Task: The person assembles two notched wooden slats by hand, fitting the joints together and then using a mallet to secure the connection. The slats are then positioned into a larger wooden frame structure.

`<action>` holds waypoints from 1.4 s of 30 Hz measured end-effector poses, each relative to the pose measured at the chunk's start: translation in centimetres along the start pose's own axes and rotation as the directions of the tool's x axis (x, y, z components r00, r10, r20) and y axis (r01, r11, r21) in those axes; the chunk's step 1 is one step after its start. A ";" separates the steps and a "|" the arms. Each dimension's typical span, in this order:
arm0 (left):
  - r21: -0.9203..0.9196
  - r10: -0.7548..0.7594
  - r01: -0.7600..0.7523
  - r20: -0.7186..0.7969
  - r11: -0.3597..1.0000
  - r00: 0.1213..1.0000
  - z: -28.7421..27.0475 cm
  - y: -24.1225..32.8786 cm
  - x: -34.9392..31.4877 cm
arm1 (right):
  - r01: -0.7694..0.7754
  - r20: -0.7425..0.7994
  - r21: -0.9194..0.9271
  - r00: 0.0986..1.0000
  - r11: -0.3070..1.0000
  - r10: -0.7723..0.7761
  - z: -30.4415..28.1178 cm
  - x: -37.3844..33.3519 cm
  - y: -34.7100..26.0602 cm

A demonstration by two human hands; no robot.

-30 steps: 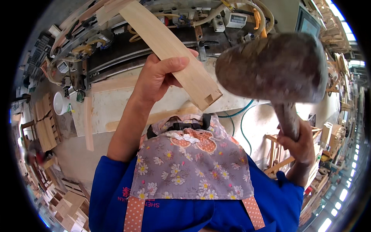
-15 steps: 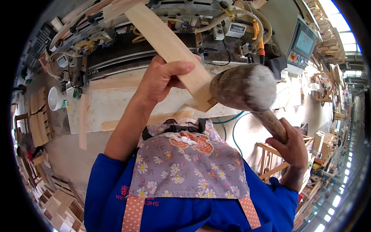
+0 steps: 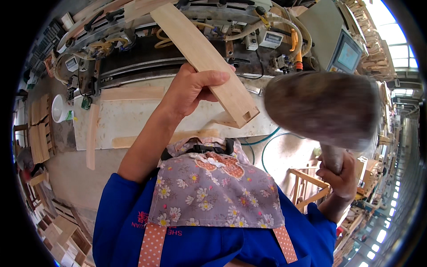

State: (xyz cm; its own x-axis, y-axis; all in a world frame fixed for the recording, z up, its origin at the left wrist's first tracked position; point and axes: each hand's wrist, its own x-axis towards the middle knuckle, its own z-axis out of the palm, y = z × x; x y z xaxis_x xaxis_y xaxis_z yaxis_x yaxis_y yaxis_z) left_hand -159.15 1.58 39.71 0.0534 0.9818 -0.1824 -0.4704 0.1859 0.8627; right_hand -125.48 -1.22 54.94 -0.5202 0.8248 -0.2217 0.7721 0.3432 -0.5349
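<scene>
A pale, flat wooden board (image 3: 200, 49) slants across the middle of the view, its near end toward me. My left hand (image 3: 198, 86) is closed round it, thumb on top. A small notch or slot shows in the board's near end. On the right, my right hand (image 3: 340, 175) grips the handle of a large wooden mallet (image 3: 320, 111). The mallet's bulky head is raised, apart from the board's end, and blurred by motion.
Beyond the board stands a long machine (image 3: 147, 62) with hoses and clamps, with a control screen (image 3: 349, 53) at its right. A pale worktable (image 3: 129, 118) carries wood strips. A white bucket (image 3: 60, 108) stands left; a wooden frame (image 3: 309, 187) stands right.
The mallet head has come away from the board's end, rising to the right and looking larger. The board's near end has shifted slightly right, and its notch shows more fully.
</scene>
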 end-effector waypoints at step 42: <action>-0.028 -0.211 0.221 0.202 0.975 0.956 2.3 -1.7 -3.2 | 0.059 -0.263 0.802 0.928 0.595 0.263 18.8 7.9 -0.5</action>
State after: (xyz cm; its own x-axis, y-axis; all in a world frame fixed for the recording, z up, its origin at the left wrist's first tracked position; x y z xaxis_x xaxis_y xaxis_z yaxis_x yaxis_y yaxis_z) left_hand -156.48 -1.79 39.92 0.3287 0.9075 -0.2614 -0.4712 0.3974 0.7874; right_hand -136.79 -3.33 38.13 -0.1840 0.9740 -0.1318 0.1360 -0.1076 -0.9848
